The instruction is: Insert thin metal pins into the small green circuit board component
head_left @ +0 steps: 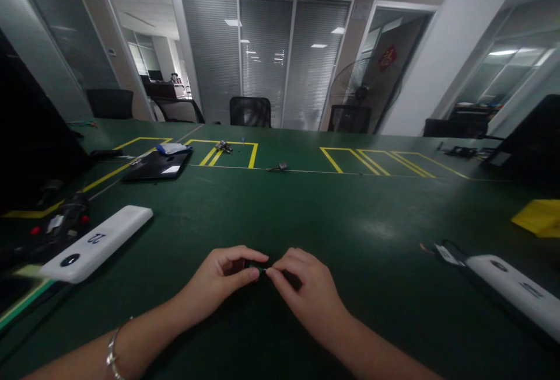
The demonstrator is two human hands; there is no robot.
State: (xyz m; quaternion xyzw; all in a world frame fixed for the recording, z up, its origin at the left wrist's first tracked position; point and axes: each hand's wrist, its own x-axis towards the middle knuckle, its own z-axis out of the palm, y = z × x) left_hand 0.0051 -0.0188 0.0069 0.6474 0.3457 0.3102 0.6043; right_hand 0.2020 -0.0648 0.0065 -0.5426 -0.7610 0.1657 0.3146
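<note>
Low in the middle of the head view, my left hand (222,273) pinches a small dark green piece (261,269) between thumb and fingers. It is too small and too covered by the fingers to name. From the other side, my right hand (307,278) closes thumb and forefinger at the end of the same spot. A tiny bit shows at those right fingertips, but I cannot make out its kind. The two sets of fingertips almost meet, just above the dark green table (280,211). A bracelet (112,354) circles my left wrist.
A white box-like device marked 22 (102,241) lies to the left, and a similar white device (516,286) to the right. Farther back are a black flat case (153,167), a small grey-headed part (280,166) and metal pieces (223,146). A yellow object (538,217) sits far right.
</note>
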